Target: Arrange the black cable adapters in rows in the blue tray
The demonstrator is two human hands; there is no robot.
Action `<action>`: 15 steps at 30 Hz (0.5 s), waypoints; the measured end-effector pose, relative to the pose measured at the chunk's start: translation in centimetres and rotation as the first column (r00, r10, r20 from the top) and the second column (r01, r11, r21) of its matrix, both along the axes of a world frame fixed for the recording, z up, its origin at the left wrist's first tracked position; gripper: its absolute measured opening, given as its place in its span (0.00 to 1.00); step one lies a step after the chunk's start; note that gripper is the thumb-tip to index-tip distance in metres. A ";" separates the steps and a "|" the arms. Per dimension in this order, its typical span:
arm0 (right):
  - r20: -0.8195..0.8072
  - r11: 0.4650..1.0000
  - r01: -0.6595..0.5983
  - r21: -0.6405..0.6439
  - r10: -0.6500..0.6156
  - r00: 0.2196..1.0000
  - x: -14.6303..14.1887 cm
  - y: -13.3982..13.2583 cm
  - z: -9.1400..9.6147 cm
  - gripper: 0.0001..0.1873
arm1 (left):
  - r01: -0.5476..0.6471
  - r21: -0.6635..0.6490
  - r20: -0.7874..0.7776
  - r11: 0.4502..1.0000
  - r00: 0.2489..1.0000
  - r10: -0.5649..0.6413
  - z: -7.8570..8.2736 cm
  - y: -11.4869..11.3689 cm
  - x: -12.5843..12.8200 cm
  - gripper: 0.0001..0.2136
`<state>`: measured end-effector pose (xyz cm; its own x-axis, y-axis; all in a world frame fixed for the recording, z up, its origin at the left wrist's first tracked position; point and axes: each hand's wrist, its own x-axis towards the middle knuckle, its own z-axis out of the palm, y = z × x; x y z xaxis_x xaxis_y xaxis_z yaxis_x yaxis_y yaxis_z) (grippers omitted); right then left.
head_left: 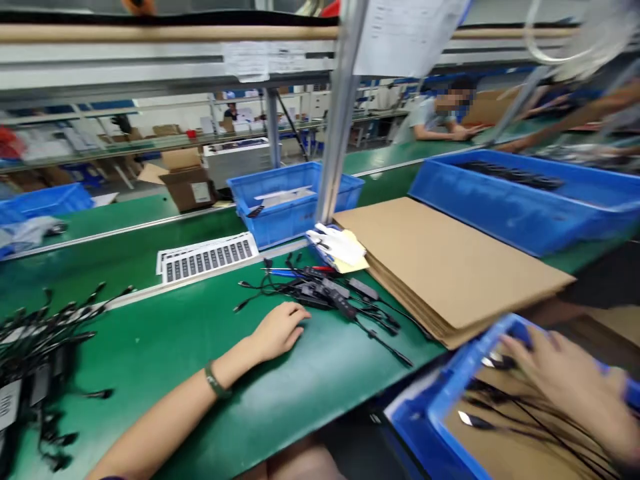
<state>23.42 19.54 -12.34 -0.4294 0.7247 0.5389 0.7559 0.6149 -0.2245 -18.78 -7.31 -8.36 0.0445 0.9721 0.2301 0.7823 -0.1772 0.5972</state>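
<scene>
My left hand [281, 331] lies on the green tabletop [300, 393] with fingers loosely bent and the thumb apart; no object shows in it. Just beyond its fingertips is a loose pile of black cables with small box-shaped modules [320, 288]. At the lower right, my right hand [565, 380] reaches over a blue bin [435, 407]. Motion smears this hand, and whether its fingers grip anything is unclear. Beneath it in the bin are black cables with silvery connector ends [475, 420], lying on cardboard.
Stacked cardboard sheets [460, 260] lie right of the pile, before a large blue bin [500, 207]. More black cables [45, 360] spread at the left. A label sheet [210, 259], another blue bin [280, 213] and a metal post [340, 113] stand behind. A person [440, 113] sits farther back.
</scene>
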 end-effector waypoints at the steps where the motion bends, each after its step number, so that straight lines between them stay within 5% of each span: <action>1: -0.033 0.999 0.000 0.040 0.001 0.999 -1.5 -0.3 0.8 0.27 | -0.040 0.017 -0.012 0.999 0.999 0.040 -0.3 0.8 -0.4 0.13; 3: -0.094 0.996 -0.050 0.077 0.057 0.994 -5.8 -2.1 2.7 0.23 | -0.093 0.052 -0.025 0.994 0.995 0.094 -0.9 2.6 -1.2 0.12; 5: -0.058 0.963 -0.264 -0.058 0.261 0.964 -11.3 -5.0 3.9 0.19 | -0.099 0.066 -0.031 0.993 0.994 0.101 -1.5 4.6 -1.7 0.11; 8: 0.141 0.892 -0.448 -0.055 0.451 0.881 -19.2 -8.8 3.8 0.24 | -0.058 0.051 -0.032 0.997 0.998 0.060 -2.1 6.0 -2.2 0.12; 11: 0.255 0.864 -0.503 -0.030 0.494 0.832 -23.2 -10.6 2.8 0.23 | -0.010 0.026 -0.027 1.000 1.000 0.010 -2.2 4.6 -2.7 0.12; 15: 0.090 0.851 -0.517 -0.098 0.525 0.847 -23.9 -13.1 2.8 0.21 | 0.041 0.008 -0.026 0.999 0.999 -0.041 -1.8 0.0 -3.0 0.13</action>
<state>-0.44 6.45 -9.57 -0.8071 0.4108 0.4241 0.3511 0.9114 -0.2147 -21.78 -7.36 -10.13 0.0900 0.9674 0.2369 0.7895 -0.2143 0.5751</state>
